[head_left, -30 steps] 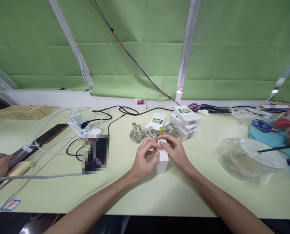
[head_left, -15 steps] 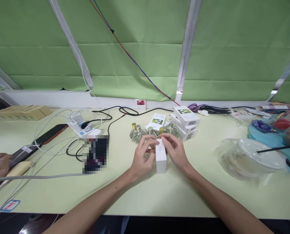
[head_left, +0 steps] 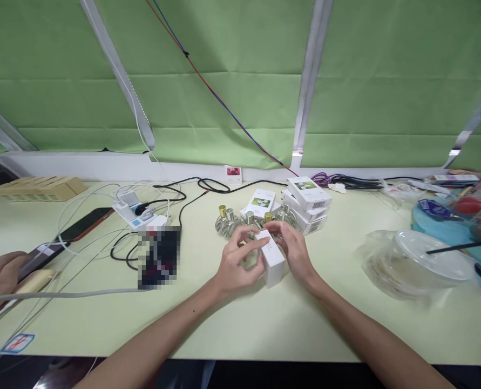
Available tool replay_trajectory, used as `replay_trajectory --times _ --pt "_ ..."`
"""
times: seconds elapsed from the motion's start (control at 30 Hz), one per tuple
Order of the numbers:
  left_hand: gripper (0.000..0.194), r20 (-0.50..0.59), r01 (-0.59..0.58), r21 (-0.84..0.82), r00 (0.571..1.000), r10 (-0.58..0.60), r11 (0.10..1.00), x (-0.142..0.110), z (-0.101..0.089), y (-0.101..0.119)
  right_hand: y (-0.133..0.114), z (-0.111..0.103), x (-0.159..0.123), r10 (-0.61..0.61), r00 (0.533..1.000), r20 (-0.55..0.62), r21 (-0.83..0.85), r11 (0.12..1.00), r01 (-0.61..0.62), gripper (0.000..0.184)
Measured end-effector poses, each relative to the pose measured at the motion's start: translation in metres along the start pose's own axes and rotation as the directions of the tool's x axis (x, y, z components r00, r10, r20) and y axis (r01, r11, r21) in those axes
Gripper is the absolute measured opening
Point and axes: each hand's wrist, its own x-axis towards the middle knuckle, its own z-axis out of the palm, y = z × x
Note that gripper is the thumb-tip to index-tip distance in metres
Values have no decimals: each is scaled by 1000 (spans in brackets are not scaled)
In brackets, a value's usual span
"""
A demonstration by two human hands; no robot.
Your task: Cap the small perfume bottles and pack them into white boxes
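A small white box [head_left: 274, 263] with faint print on its top stands on edge on the table, slightly tilted. My left hand [head_left: 240, 262] grips it from the left, the index finger along its top and the thumb against its near left side. Curled around the far right end of the box is my right hand [head_left: 295, 251], whose fingertips are partly hidden behind it. Just beyond the hands stand several glass bottles [head_left: 227, 226] with gold and silver caps. Behind them lies a white box with a flower picture [head_left: 260, 202].
A stack of white boxes [head_left: 309, 202] stands behind my right hand. Left are a power strip [head_left: 133, 213], tangled cables, phones and another person's hand [head_left: 3, 273]. On the right sits a bagged lidded bowl [head_left: 434, 256]. Another hand shows at the far right edge.
The white box has turned and tipped, its near end swinging right. My left index finger now lies over its top, and my right thumb has come off the top.
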Motion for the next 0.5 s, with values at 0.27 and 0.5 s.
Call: replay_trajectory --times 0.27,0.5 --pt "42 -53 -66 96 996 72 993 4 -1 1 -1 0 -3 -50 999 -11 -37 998 50 41" --pt "41 -51 -51 88 997 56 995 2 0 1 -2 1 -4 -59 996 -70 -49 997 55 41"
